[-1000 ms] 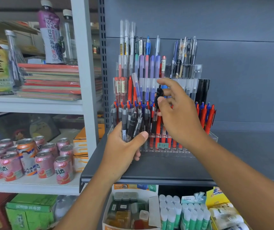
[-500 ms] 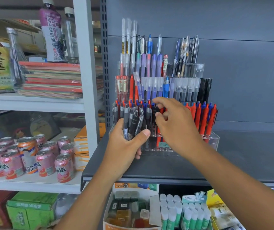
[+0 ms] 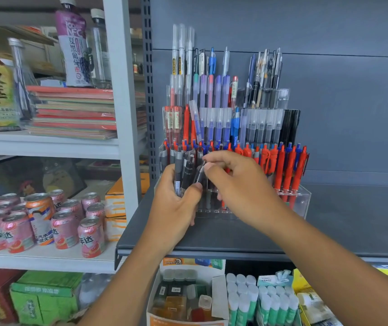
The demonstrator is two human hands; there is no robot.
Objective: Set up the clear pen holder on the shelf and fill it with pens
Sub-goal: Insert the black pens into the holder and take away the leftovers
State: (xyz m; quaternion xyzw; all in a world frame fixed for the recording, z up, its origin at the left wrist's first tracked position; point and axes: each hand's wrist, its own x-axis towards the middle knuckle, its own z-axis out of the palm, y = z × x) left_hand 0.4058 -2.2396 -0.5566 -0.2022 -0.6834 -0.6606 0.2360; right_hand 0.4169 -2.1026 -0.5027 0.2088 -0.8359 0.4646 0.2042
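The clear tiered pen holder (image 3: 304, 200) stands on the dark grey shelf (image 3: 211, 238), packed with several rows of pens: orange ones (image 3: 289, 165) in front, clear, purple and black ones behind. My left hand (image 3: 176, 205) grips a bundle of black and grey pens (image 3: 183, 170) upright in front of the holder's left side. My right hand (image 3: 237, 182) pinches one black pen (image 3: 200, 174) of that bundle between thumb and forefinger. The holder's lower front row is partly hidden behind both hands.
A white shelving unit at left carries pink drink cans (image 3: 91, 236), stacked notebooks (image 3: 75, 111) and bottles (image 3: 73, 45). Below the grey shelf sit boxes of glue sticks (image 3: 258, 302) and small bottles (image 3: 178, 295). A grey back panel (image 3: 341, 114) rises behind the holder.
My right hand came down from the holder's middle rows, where it held a black pen, to the bundle in my left hand and now pinches a pen there. The left hand stayed put.
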